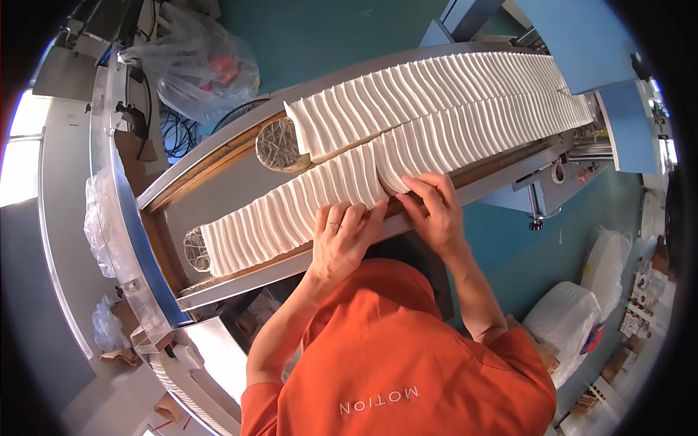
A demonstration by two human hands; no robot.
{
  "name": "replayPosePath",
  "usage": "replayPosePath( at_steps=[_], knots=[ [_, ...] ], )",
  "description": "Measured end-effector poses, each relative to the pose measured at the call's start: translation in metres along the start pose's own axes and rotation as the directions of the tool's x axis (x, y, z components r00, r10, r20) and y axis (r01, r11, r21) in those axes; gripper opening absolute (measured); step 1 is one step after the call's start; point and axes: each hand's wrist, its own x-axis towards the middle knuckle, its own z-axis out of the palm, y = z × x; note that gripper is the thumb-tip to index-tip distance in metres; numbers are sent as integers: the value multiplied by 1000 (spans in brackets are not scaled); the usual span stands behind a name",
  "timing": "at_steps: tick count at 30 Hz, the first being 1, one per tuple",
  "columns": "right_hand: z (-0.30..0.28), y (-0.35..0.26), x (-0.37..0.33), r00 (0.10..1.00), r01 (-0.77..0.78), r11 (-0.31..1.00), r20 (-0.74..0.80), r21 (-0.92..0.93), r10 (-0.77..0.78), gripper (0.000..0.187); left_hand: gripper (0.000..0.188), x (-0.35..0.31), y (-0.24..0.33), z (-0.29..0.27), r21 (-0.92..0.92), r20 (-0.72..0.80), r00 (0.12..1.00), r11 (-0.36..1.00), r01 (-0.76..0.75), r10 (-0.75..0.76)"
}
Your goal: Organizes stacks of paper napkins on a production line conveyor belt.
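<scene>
The near row of folded white tissue sheets (291, 214) lies on a long metal conveyor trough (218, 163), running from the near left up toward the far right. A gap in that row sits right where the 2 hands meet. The left hand (342, 236) rests flat on the near row's right end, fingers spread and curled lightly over the sheets' edges, a ring on 1 finger; it grips nothing tightly. The right hand (432, 211) lies just beside it, fingers extended and pressing the start of the next stretch of sheets (451, 142), open rather than fisted.

A second, far row of tissue sheets (407, 98) lies alongside, touching the near stretch along most of its length. At the left ends of the rows, 2 round roller ends (278, 145) show.

Beyond the trough on the far left, a clear plastic bag (196, 65) sits above tangled cables. Blue machine housing (582, 43) stands at the far right. White bags (567, 320) rest on the green floor at the near right. The person's orange shirt (392, 363) fills the near edge.
</scene>
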Motion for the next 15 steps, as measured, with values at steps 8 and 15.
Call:
replayPosePath(
  at_steps=[8,15],
  knots=[
    [19,-13,-13,983,69,949,-144,-309,-118,30,50,-8,-4,2,7,-29,999,1000,20,-19],
    [21,-29,-8,987,-149,972,-80,-181,136,22,49,-8,-4,4,-23,-34,999,1000,10,-11]
  ],
)
